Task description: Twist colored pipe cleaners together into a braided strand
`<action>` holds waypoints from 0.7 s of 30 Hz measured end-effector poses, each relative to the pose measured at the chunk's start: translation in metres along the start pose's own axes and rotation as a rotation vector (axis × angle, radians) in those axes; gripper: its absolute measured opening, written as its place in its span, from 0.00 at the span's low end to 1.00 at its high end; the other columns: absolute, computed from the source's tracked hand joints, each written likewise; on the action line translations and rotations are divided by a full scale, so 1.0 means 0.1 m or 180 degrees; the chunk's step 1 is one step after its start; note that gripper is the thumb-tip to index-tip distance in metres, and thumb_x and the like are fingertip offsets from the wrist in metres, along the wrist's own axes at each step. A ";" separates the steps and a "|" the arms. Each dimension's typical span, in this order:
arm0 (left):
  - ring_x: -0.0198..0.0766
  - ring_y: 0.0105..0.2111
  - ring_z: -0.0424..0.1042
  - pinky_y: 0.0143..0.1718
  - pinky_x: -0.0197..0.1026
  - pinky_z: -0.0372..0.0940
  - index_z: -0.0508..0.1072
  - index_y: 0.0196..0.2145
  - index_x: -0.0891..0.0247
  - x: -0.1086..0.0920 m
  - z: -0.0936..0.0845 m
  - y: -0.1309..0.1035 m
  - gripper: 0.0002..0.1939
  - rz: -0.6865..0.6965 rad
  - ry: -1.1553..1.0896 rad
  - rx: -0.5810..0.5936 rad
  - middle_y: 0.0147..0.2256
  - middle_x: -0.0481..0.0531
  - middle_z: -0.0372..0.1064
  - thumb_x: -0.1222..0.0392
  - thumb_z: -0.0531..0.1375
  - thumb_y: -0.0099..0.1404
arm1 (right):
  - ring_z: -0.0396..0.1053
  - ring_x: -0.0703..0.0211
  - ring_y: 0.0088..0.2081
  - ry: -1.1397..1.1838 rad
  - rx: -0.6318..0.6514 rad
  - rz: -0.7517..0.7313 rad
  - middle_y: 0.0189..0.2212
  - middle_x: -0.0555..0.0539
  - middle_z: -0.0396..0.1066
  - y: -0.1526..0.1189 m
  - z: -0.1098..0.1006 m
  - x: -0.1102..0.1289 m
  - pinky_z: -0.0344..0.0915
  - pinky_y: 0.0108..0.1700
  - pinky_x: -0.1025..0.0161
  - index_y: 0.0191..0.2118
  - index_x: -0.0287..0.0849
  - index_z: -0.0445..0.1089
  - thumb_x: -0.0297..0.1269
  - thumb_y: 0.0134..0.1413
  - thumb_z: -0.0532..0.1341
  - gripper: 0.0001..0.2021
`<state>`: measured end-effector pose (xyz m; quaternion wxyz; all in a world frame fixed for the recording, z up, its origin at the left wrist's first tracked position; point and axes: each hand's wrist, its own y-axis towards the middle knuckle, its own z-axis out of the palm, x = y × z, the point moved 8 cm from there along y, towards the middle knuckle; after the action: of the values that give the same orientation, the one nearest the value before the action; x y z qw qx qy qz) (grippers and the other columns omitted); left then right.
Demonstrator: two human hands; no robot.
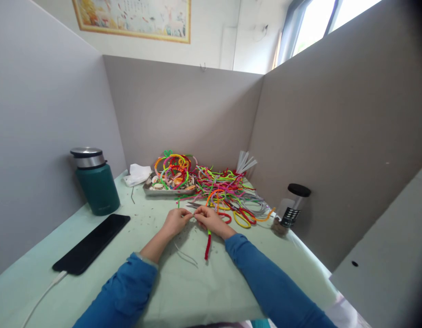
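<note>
My left hand (176, 221) and my right hand (209, 220) meet at the fingertips over the pale green table (156, 282). Both pinch the upper end of a red pipe cleaner (207, 246) with a short green section, which hangs down from my right hand toward me. A thin bare wire (185, 256) lies on the table just below my hands. Both sleeves are blue.
A heap of coloured pipe cleaners (224, 191) lies behind my hands, beside a metal tray (163, 190) with bent loops. A teal flask (96, 182) and a charging black phone (92, 242) sit left. A dark-lidded jar (290, 210) stands right. Grey partitions enclose the desk.
</note>
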<state>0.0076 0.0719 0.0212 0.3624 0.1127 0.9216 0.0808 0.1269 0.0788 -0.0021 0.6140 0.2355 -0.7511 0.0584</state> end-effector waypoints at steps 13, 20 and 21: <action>0.28 0.10 0.53 0.14 0.33 0.47 0.67 0.24 0.66 0.14 0.19 -0.02 0.18 -0.0441 -0.0651 0.0550 0.12 0.41 0.52 0.46 0.52 0.55 | 0.56 0.70 0.18 -0.0023 0.0086 -0.0008 0.18 0.56 0.60 -0.01 0.02 0.01 0.51 0.19 0.72 0.34 0.40 0.63 0.38 0.50 0.57 0.07; 0.28 0.11 0.53 0.14 0.32 0.46 0.65 0.22 0.66 0.12 0.19 -0.03 0.19 -0.0406 -0.0610 0.0603 0.12 0.41 0.51 0.46 0.51 0.55 | 0.56 0.70 0.18 -0.0074 0.0095 -0.0009 0.18 0.55 0.60 -0.03 0.02 0.05 0.50 0.18 0.73 0.33 0.40 0.63 0.38 0.50 0.57 0.07; 0.28 0.12 0.53 0.15 0.32 0.46 0.65 0.22 0.66 0.11 0.18 -0.03 0.19 -0.0384 -0.0603 0.0599 0.12 0.41 0.52 0.45 0.51 0.55 | 0.56 0.70 0.18 -0.0082 0.0090 -0.0004 0.18 0.55 0.60 -0.03 0.02 0.05 0.50 0.18 0.73 0.33 0.40 0.63 0.38 0.50 0.57 0.07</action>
<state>0.0116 0.0733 0.0001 0.4398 0.0978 0.8919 -0.0389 0.1261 0.0741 0.0014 0.6009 0.2454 -0.7579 0.0655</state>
